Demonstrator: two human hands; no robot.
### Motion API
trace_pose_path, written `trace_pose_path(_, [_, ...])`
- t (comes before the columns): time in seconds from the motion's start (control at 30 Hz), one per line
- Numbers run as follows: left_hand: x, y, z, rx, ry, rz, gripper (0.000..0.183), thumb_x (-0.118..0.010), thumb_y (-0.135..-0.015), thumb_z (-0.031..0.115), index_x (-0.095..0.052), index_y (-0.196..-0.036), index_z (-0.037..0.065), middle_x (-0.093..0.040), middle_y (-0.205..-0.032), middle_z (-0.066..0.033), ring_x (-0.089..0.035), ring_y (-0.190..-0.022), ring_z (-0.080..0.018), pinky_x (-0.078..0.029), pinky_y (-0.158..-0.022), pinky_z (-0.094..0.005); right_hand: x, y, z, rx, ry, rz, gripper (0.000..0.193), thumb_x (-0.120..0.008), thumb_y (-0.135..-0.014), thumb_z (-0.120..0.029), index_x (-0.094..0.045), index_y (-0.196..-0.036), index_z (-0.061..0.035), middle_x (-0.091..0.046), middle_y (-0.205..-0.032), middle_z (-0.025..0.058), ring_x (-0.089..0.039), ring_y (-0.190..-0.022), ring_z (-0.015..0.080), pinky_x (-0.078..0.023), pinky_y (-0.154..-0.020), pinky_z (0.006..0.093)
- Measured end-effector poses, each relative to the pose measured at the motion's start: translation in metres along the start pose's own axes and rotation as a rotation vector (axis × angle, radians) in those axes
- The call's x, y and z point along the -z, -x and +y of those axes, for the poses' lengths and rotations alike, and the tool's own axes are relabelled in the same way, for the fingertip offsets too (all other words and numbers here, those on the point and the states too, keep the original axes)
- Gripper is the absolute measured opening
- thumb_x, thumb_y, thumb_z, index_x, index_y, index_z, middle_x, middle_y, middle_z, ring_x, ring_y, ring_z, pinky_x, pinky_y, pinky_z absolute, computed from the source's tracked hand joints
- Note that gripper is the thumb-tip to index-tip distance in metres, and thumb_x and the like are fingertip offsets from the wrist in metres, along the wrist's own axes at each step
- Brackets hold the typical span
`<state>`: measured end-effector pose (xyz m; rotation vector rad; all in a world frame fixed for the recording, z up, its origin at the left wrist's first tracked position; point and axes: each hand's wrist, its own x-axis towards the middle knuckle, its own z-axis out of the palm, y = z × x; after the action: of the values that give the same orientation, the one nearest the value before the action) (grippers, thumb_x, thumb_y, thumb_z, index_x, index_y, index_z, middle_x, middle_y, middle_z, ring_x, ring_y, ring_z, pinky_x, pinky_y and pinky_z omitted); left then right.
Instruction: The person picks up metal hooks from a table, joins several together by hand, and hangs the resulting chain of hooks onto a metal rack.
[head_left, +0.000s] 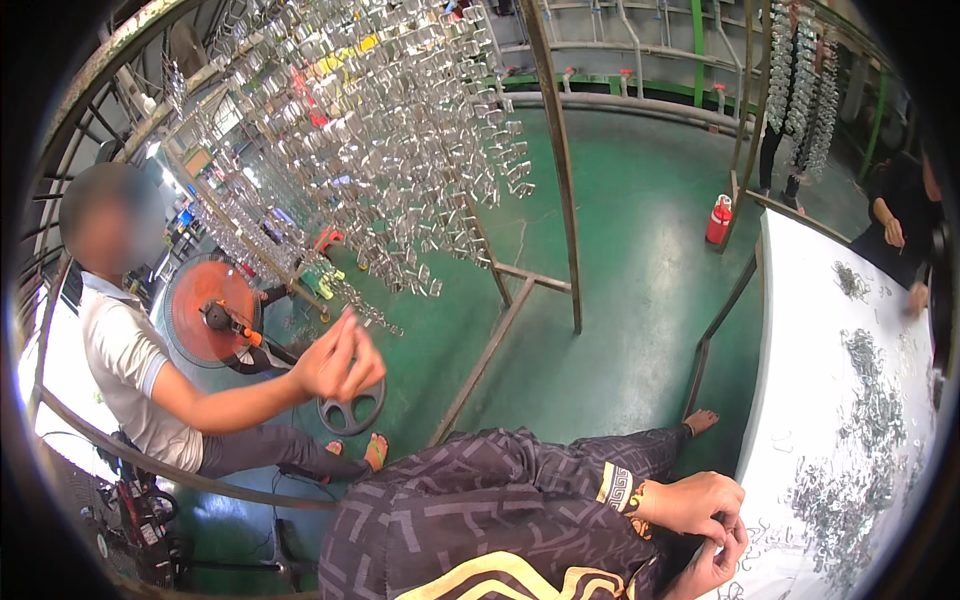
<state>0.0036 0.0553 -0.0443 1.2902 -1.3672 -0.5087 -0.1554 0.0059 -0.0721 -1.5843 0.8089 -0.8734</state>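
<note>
While both hands sit close together at the near right edge of the view, the left hand (693, 503) lies on top with its fingers curled down, and the right hand (712, 565) is tucked just beneath it, fingers bent inward. Something small seems pinched between them, but it is too small and too hidden to tell what, or how tight the grip is. Both hands rest at the near left edge of the white tabletop (800, 330), touching it or just above it. Loose heaps of small metal clips (868, 420) lie scattered across the tabletop to the right, with a few single ones near the hands. The person's patterned dark trousers (480, 500) fill the near middle. To the left, another person in a white shirt (125, 365) sits on the green floor (640, 240), one hand (338, 362) raised. Above hangs a metal rack (390, 130) thick with shiny clips. A red bottle (718, 220) stands far right of the rack.
</note>
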Motion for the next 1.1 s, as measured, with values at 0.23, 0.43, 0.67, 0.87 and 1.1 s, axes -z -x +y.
trace_pose_path(0.23, [0.0,0.0,-0.002,-0.101,0.046,-0.061,0.013,-0.074,-0.072,0.011,-0.064,-0.076,0.002,-0.06,-0.078,-0.0072,-0.058,-0.081,-0.0273,-0.047,-0.071,-0.0381,0.009,0.008,0.004,0.011,0.053,0.038,0.018,-0.067,-0.091,-0.009,-0.067,-0.105,0.0034,-0.059,-0.123,0.0184,-0.056,-0.114,0.0276,-0.044,-0.099,0.0371])
trace_pose_path(0.43, [-0.004,0.008,-0.002,-0.055,0.106,-0.076,0.013,-0.072,-0.076,0.01,-0.064,-0.081,0.002,-0.063,-0.081,-0.007,-0.057,-0.082,-0.0263,-0.047,-0.073,-0.0366,0.014,0.011,0.034,0.12,-0.001,0.049,0.007,-0.061,-0.091,0.003,-0.067,-0.094,0.0021,-0.056,-0.119,0.0126,-0.055,-0.111,0.022,-0.044,-0.096,0.0328])
trace_pose_path(0.67, [-0.01,0.003,-0.009,-0.01,0.13,-0.151,0.011,-0.072,-0.08,0.01,-0.066,-0.084,0.002,-0.065,-0.086,-0.0072,-0.058,-0.086,-0.0252,-0.048,-0.076,-0.0358,0.01,0.015,0.014,0.105,0.085,0.156,0.008,-0.071,-0.079,0.003,-0.067,-0.086,0.0014,-0.058,-0.117,0.0158,-0.056,-0.11,0.0278,-0.045,-0.095,0.0374])
trace_pose_path(0.87, [-0.009,0.0,-0.013,0.016,0.107,-0.213,0.01,-0.071,-0.079,0.002,-0.066,-0.087,0.002,-0.068,-0.091,-0.0077,-0.061,-0.09,-0.0237,-0.051,-0.079,-0.0344,0.005,0.009,-0.006,0.098,0.263,0.196,0.01,-0.073,-0.071,0.002,-0.068,-0.08,-0.0008,-0.063,-0.109,0.0142,-0.058,-0.107,0.0307,-0.045,-0.094,0.0397])
trace_pose_path(1.1, [-0.011,-0.011,-0.016,-0.018,0.137,-0.236,0.01,-0.069,-0.081,-0.004,-0.064,-0.088,0.0,-0.067,-0.091,-0.0093,-0.064,-0.088,-0.0217,-0.053,-0.076,-0.0323,0.012,0.014,-0.001,0.087,0.269,0.238,0.02,-0.075,-0.07,-0.002,-0.072,-0.089,-0.0024,-0.063,-0.111,0.0153,-0.058,-0.107,0.0311,-0.045,-0.093,0.0397])
